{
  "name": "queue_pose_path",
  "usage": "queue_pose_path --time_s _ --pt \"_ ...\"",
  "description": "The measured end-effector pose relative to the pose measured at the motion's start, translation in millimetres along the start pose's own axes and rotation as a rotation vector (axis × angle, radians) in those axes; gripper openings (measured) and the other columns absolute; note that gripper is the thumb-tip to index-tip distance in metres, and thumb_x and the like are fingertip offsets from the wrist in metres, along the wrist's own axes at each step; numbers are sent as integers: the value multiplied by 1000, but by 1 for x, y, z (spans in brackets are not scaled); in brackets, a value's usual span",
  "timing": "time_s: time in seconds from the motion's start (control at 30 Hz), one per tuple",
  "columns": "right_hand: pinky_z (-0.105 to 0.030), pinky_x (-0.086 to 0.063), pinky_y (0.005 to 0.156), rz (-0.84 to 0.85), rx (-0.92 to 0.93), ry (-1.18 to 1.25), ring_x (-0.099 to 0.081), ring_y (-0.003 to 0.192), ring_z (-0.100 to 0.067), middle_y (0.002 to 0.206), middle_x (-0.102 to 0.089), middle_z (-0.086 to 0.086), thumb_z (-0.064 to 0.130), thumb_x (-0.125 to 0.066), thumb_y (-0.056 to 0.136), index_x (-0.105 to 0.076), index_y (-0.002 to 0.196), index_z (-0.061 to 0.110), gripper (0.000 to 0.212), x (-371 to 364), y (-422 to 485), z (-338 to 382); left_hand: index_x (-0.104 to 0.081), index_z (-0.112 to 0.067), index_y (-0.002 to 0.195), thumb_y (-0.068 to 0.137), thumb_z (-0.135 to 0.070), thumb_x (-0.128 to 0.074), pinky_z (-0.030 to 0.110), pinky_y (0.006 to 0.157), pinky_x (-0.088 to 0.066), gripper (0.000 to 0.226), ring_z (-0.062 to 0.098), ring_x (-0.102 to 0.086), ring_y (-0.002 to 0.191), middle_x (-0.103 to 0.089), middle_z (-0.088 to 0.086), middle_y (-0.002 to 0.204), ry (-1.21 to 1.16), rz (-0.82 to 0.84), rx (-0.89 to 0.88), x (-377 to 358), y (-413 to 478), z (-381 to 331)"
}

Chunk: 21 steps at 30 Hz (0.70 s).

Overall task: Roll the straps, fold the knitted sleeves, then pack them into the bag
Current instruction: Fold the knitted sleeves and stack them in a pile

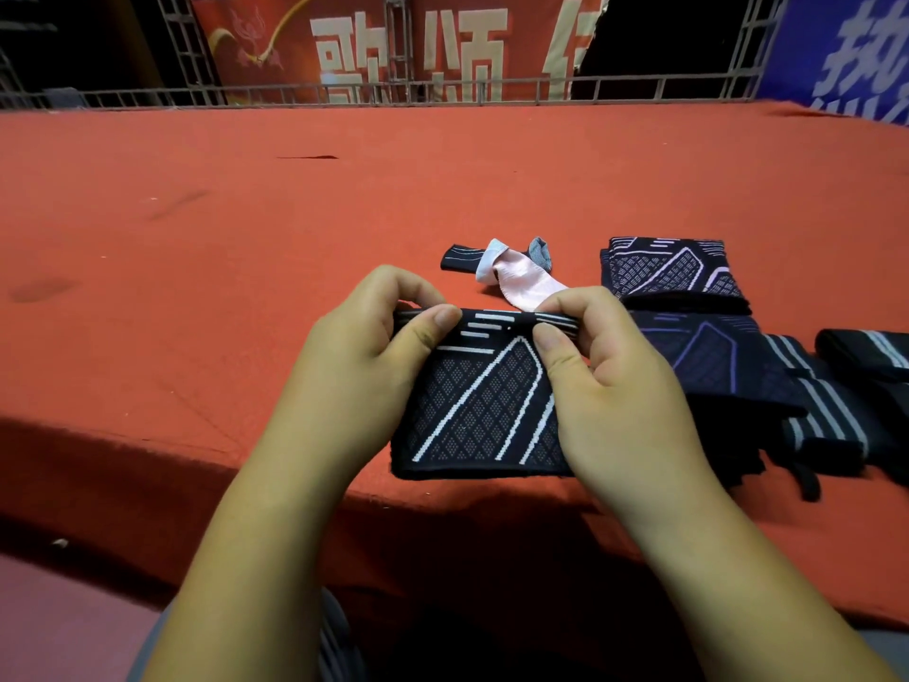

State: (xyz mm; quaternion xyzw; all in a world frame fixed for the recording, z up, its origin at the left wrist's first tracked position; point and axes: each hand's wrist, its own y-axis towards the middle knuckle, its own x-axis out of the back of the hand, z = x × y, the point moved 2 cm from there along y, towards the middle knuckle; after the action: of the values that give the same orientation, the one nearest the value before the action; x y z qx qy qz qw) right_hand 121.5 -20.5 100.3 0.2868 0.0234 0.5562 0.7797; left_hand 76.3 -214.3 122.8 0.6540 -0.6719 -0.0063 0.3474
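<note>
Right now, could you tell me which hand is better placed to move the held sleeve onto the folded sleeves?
Probably the right hand: it pinches the knitted sleeve on the side next to the folded sleeves; the left hand would cross over.

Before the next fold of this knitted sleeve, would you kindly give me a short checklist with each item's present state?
1. Left hand pinches the far edge of the knitted sleeve: ok.
2. Right hand pinches the same edge: ok.
3. Sleeve lies wholly on the red table: ok.
4. Pink bag has its mouth open: cannot tell.
5. Striped strap at the right is rolled: not ok, it lies flat.
</note>
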Motion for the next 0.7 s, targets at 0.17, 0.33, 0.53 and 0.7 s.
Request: queue_pose_path --time_s 0.17,0.33,0.53,0.7 --pt "-32 -51 88 -31 -30 -27 -69 95 -5 99 -76 12 22 -62 107 -67 108 29 8 -2 0 -6 -69 -23 102 102 -38 -69 20 50 -42 16 5 -59 57 -71 -8 69 -202 19 220 -5 2 6" --pt "-30 -50 84 -128 -37 -96 -67 93 -4 95 -74 13 23 -63 107 -66 107 28 6 2 1 -7 -64 -12 127 98 -26 -72 21 55 -55 33 12 -78 79 -83 1 96 -491 279 394 -6 -6 1" --pt "-43 -58 99 -149 -101 70 -74 107 -5 116 -76 17 27 -70 103 -60 123 38 24 4 1 1 -53 -15 141 96 -4 -73 52 95 -62 50 31 -79 107 -81 8 117 -543 266 322 -7 -5 5" --pt "-33 -62 80 66 -147 74 -77 93 -7 119 -73 19 29 -72 99 -56 130 62 48 14 3 16 -40 -29 151 99 -7 -74 51 90 -64 66 28 -80 102 -81 5 116 -593 100 266 -15 4 5"
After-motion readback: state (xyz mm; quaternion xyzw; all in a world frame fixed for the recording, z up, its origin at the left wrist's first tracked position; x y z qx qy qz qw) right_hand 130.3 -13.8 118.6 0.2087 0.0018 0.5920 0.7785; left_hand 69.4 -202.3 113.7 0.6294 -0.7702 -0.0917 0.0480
